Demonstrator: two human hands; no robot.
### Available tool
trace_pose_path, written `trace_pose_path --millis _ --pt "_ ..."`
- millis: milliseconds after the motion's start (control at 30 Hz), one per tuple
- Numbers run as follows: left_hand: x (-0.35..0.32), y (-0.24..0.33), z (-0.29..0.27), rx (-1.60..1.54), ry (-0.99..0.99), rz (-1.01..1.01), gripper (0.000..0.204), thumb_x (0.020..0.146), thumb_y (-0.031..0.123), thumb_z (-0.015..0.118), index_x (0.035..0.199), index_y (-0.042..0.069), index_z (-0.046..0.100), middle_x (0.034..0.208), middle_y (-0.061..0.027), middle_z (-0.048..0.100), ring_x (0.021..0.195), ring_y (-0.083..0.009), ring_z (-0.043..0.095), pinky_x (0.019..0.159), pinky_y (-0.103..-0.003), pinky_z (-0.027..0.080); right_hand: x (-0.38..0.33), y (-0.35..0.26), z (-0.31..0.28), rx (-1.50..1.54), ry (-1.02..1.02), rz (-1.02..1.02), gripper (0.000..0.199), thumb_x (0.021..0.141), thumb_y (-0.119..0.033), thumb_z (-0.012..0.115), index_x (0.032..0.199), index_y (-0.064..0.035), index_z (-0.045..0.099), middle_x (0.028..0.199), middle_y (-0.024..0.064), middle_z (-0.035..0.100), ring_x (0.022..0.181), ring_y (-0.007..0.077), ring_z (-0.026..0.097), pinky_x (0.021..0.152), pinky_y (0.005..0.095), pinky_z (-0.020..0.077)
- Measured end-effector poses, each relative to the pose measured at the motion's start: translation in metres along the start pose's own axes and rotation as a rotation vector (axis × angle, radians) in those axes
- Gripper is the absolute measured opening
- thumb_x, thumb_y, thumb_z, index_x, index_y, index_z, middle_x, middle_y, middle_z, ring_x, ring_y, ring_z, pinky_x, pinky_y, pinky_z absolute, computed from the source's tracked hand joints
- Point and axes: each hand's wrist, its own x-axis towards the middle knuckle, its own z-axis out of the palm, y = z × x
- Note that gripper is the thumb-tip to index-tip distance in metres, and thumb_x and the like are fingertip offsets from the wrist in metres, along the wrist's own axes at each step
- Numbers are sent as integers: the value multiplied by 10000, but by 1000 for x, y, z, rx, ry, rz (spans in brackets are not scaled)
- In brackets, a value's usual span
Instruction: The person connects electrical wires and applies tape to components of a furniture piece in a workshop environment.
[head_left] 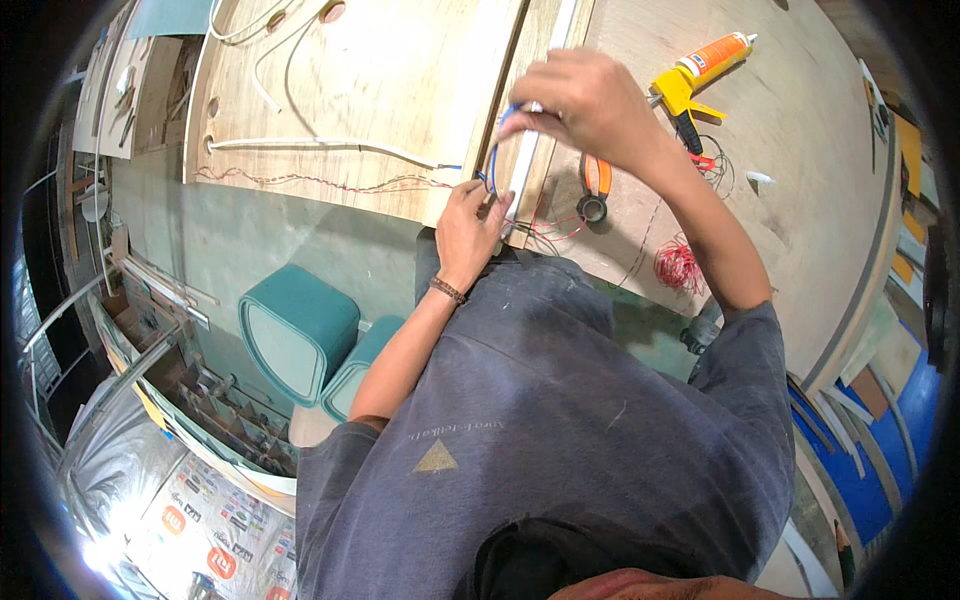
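Note:
Raised above a long white strip point(522, 172), my right hand point(590, 108) is closed with thumb and fingers together on a blue wire point(493, 160). That wire curves down toward my left hand point(468, 232), whose fingers pinch at its lower part beside the strip's near end. My left fingertips partly hide what lies between them. To the left is a pale wooden panel point(380, 95) with round holes. A white cable point(330, 143) and a twisted red-and-white wire point(320, 184) cross it toward my left hand.
On the table point(780, 150) to the right lie a yellow caulking gun point(683, 90), an orange-handled tool point(598, 178), a black tape roll point(592, 208) and a tangle of red-and-white wire point(679, 266). Teal containers point(300, 325) stand below on the left.

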Motion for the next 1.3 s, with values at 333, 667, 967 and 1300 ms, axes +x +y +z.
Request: trace_pose_path --millis 333,667,967,1300 --pt "3 -10 7 -192 138 -231 318 967 283 586 937 -7 712 699 -188 678 657 -299 683 643 -417 504 -37 38 121 -36 97 491 237 975 -312 637 975 -80 684 783 92 655 675 272 668 565 349 518" --pt "26 -4 0 -300 40 -380 374 985 304 544 892 -23 701 752 -143 710 670 -202 678 647 -346 529 -94 -44 189 980 218 1462 277 1036 -248 508 1056 -7 644 785 194 674 745 352 693 688 460 532" --pt "47 -1 -28 -598 -316 -668 503 1051 445 489 1050 -31 655 968 -133 690 877 -208 704 853 -326 577 -102 -34 156 450 14 1157 259 945 -296 623 961 -68 744 866 176 721 830 377 692 741 463 521" --pt "53 15 -33 -451 -274 -489 295 1031 229 535 1068 -61 579 937 -199 703 867 -244 730 771 -324 610 -97 -51 172 1226 -32 1559 292 1033 -173 422 1068 75 573 874 243 706 815 323 716 693 407 595"
